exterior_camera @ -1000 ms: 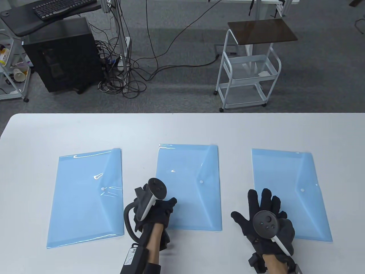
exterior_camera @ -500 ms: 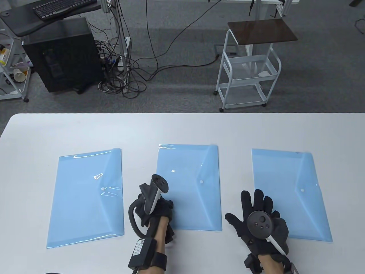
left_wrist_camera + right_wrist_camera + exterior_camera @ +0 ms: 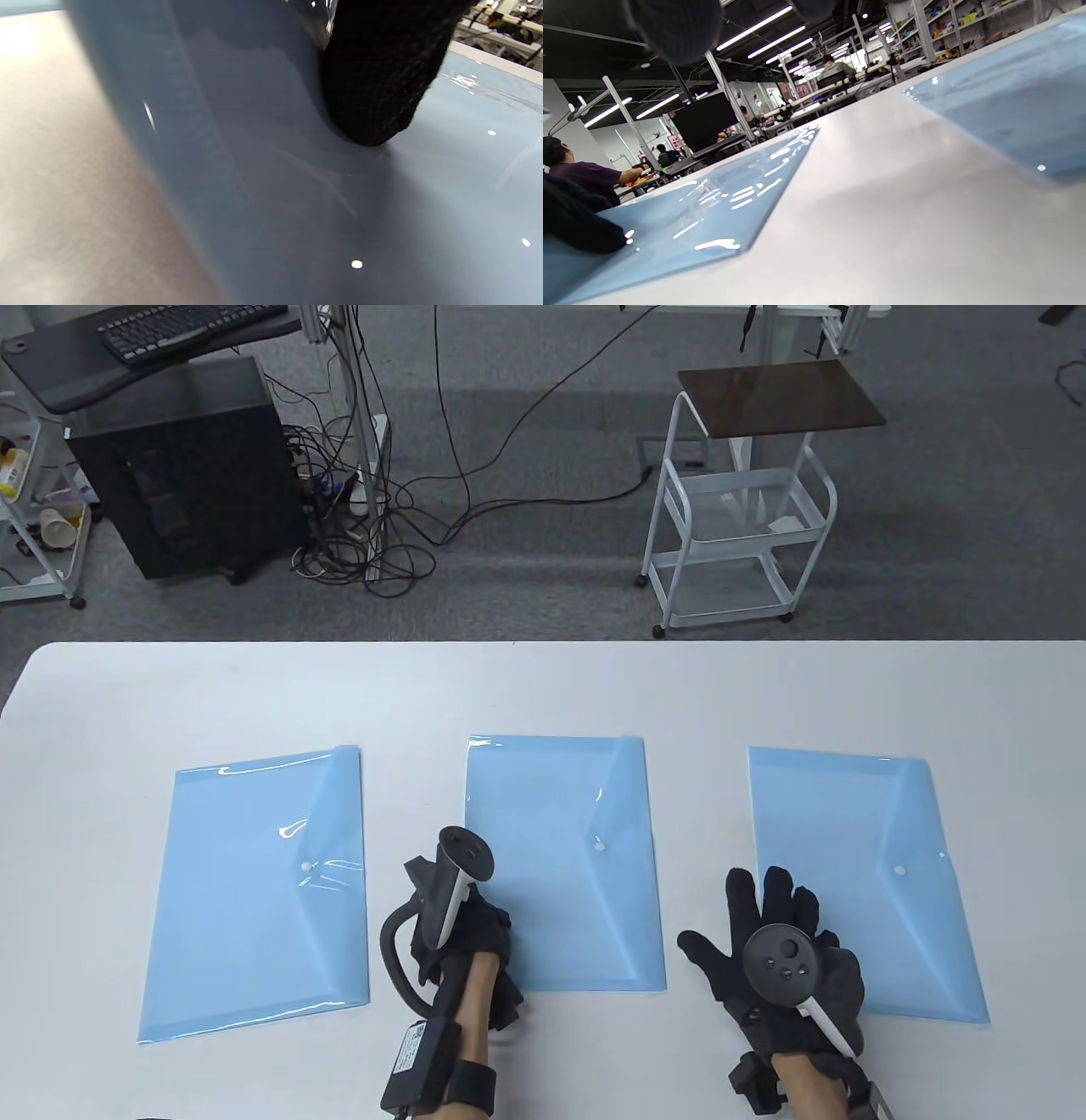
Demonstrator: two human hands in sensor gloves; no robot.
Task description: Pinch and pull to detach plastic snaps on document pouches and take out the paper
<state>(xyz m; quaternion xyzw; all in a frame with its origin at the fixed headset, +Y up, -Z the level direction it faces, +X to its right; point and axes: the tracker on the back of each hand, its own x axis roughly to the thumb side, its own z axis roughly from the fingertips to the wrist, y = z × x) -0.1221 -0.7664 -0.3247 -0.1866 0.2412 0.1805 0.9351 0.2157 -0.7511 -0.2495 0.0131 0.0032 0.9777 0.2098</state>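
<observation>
Three light-blue document pouches lie flat in a row on the white table (image 3: 543, 687), each with a white snap on its flap. My left hand (image 3: 475, 937) stands on its side at the near left corner of the middle pouch (image 3: 564, 814). In the left wrist view one gloved fingertip (image 3: 373, 93) presses on the middle pouch (image 3: 297, 203). The middle snap (image 3: 600, 845) stays closed, to the right of that hand. My right hand (image 3: 755, 916) is spread flat with straight fingers between the middle pouch and the right pouch (image 3: 857, 814), overlapping the right pouch's near left edge. No paper shows.
The left pouch (image 3: 254, 891) lies untouched with its snap (image 3: 305, 867) closed; the right pouch's snap (image 3: 898, 869) is closed too. Beyond the table's far edge stand a white trolley (image 3: 734, 517), a black computer tower (image 3: 182, 466) and loose cables.
The left hand tipped more onto its side and drew back slightly at the middle pouch's corner, and that pouch turned a little. The right hand drifted left, then partway back.
</observation>
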